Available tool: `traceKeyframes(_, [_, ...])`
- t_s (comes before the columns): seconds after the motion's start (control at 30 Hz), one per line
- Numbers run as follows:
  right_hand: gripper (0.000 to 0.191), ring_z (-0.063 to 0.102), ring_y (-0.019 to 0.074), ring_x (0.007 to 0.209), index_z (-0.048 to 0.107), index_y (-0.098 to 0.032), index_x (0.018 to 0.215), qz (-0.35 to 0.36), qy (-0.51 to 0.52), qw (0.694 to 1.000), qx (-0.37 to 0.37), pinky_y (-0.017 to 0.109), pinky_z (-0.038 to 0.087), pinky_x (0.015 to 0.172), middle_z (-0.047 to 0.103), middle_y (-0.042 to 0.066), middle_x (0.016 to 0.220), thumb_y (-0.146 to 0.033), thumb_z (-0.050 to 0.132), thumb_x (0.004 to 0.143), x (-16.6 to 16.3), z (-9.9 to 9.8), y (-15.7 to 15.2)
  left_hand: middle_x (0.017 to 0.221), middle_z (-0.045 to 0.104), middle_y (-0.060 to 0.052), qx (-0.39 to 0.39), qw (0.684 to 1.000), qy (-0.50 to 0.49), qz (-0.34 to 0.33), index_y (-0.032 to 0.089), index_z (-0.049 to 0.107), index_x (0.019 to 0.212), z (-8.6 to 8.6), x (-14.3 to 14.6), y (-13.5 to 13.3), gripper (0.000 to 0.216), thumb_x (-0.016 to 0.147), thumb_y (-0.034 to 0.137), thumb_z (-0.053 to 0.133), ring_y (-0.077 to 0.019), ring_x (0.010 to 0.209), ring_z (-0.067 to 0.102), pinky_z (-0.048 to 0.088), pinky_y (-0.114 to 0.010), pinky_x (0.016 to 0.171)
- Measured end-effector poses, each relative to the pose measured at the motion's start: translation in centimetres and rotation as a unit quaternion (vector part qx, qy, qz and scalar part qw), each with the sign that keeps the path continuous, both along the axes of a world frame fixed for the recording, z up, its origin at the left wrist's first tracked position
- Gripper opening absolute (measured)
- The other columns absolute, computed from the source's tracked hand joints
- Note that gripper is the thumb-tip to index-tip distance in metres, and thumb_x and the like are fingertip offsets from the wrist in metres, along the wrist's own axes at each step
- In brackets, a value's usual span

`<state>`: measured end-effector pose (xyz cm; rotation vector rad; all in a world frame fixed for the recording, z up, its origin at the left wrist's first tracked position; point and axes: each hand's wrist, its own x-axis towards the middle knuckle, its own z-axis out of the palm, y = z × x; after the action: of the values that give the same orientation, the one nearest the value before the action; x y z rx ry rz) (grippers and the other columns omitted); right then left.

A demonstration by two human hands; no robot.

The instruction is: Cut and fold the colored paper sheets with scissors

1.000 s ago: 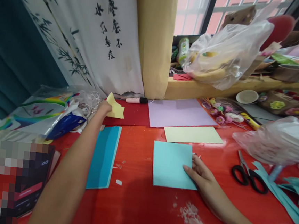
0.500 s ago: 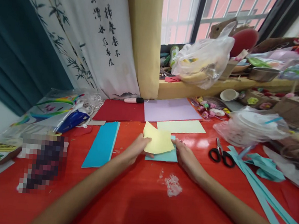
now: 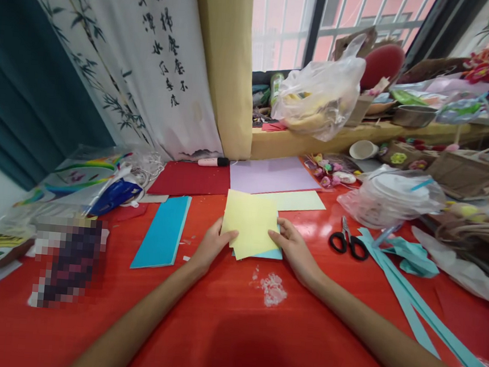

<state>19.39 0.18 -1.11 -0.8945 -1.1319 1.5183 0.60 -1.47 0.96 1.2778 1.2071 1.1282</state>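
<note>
from where i stand, both hands have the yellow paper (image 3: 252, 218) between them: the left hand (image 3: 213, 245) pinches its near left edge, thumb on top, and the right hand (image 3: 297, 250) pinches the right edge the same way, fingers tucked behind. whether the right fingers also catch the blue square (image 3: 269, 255) i can't tell; it peeps out under the yellow, along the near and right edges of the grip. the yellow's near edge runs askew to the blue, and a second corner at its lower left hints at more than one layer. i'd judge the step in hand to be laying the yellow over the blue and squaring the two up. that calls for a small turn of the yellow, the pinch kept light so it doesn't crease, with the corners brought together. left of the grip lies the folded blue paper (image 3: 161, 233); just beyond the grip, partly behind the yellow, the pale strip (image 3: 300, 201), and past that the lilac sheet (image 3: 274, 176). right of the grip rest the scissors (image 3: 347, 243), with blue offcuts (image 3: 409, 303) further out, and on the near side sit some white flakes (image 3: 273, 290).
</note>
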Motion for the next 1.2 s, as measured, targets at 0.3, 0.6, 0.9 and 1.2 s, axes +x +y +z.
traceKeyframes(0.3, [0.043, 0.061, 0.0198, 0.091, 0.048, -0.022, 0.116, 0.040, -0.002, 0.999, 0.013, 0.032, 0.048, 0.076, 0.060, 0.007, 0.115, -0.034, 0.059, 0.076, -0.1, 0.5, -0.4, 0.138, 0.037, -0.007, 0.037, 0.998, -0.025, -0.052, 0.020, 0.054, 0.114, -0.5, -0.1, -0.2, 0.041, 0.074, 0.024, 0.058, -0.0252, 0.120, 0.041, 0.039, -0.033, 0.093])
traceKeyframes(0.6, [0.017, 0.056, 0.0175, 0.088, 0.056, -0.024, 0.090, -0.102, -0.062, 0.981, 0.153, 0.030, 0.045, 0.077, 0.062, 0.001, 0.092, -0.036, 0.058, 0.079, 0.2, 1.6, -1.5, 0.126, 0.044, -0.006, 0.133, 0.989, 0.042, -0.037, 0.026, 0.032, 0.122, -0.5, 0.5, -1.0, 0.046, 0.081, 0.026, 0.053, -0.0165, 0.112, 0.046, 0.034, -0.032, 0.097])
traceKeyframes(0.9, [0.041, 0.051, 0.0225, 0.105, 0.046, -0.023, 0.113, -0.035, -0.162, 0.978, 0.128, 0.038, 0.044, 0.088, 0.054, 0.007, 0.113, -0.040, 0.058, 0.078, 0.0, 0.6, -1.5, 0.126, 0.040, -0.008, 0.187, 0.969, 0.160, -0.010, 0.020, 0.037, 0.120, -0.1, 0.6, -1.2, 0.046, 0.078, 0.020, 0.054, -0.0208, 0.120, 0.037, 0.029, -0.034, 0.102])
traceKeyframes(1.2, [0.065, 0.037, 0.0245, 0.120, 0.018, -0.034, 0.135, -0.118, -0.257, 0.903, 0.322, 0.047, 0.031, 0.102, 0.033, 0.006, 0.133, -0.027, 0.054, 0.082, 0.1, 0.1, -1.9, 0.127, 0.042, -0.009, 0.211, 0.953, 0.214, -0.029, 0.023, 0.035, 0.122, -0.3, 0.5, -1.8, 0.035, 0.087, 0.021, 0.040, -0.0202, 0.122, 0.037, 0.028, -0.038, 0.103])
